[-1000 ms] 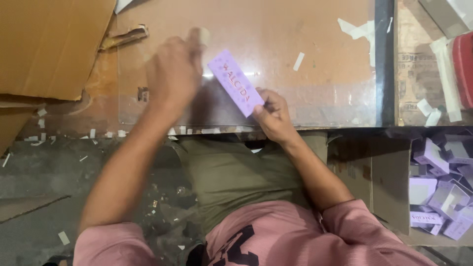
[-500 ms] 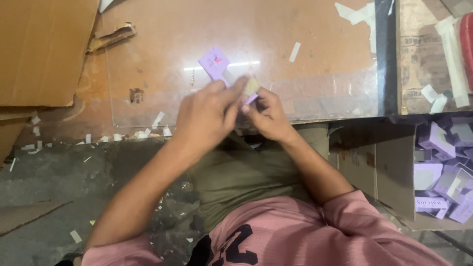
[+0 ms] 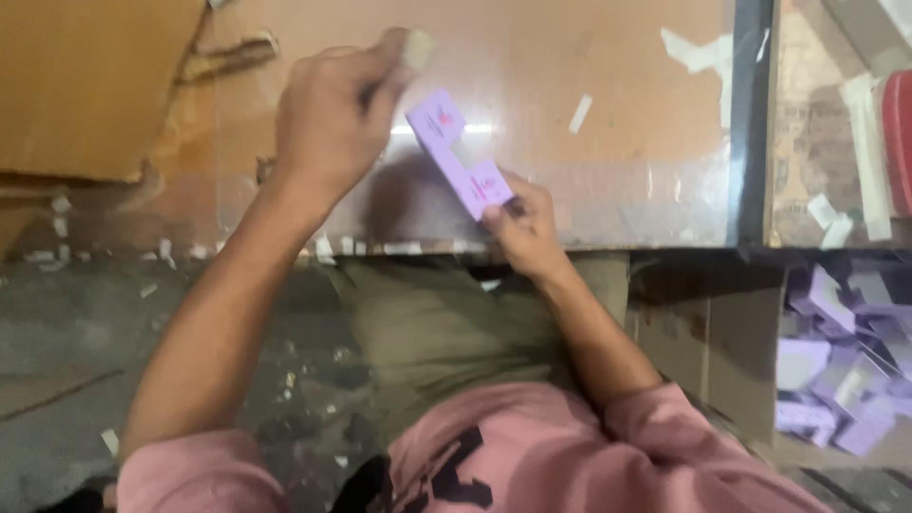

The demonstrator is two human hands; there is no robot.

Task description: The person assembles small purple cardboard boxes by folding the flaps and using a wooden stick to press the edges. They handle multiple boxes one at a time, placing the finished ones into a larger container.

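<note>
Since half a second ago, both hands have separated: the left hand point(image 3: 328, 128) has lifted toward the upper centre of the frame, and the slim lilac cardboard carton point(image 3: 459, 152) now lies stretched out between the two hands rather than hidden under them.

Left-hand fingers are curled closed around a small pale object point(image 3: 416, 47) that protrudes above the thumb; its kind cannot be determined. That hand is near the carton's upper end, but contact is not clear.

Right-hand fingers point(image 3: 505, 211) are closed in a pinch on the carton's lower end, thumb on top. The right hand point(image 3: 527, 228) sits at centre frame, over the near edge of the glossy brown tabletop point(image 3: 617, 171).

The carton slants from upper left to lower right, just above the tabletop.

To perform the handling well, keep the pinch near the carton's end, so that the panels do not crush, and keep the carton steady over the tabletop.

At lower right, an open cardboard box point(image 3: 722, 351) holds more lilac cartons point(image 3: 841, 361). Paper scraps point(image 3: 579, 112) lie scattered on the tabletop.
</note>
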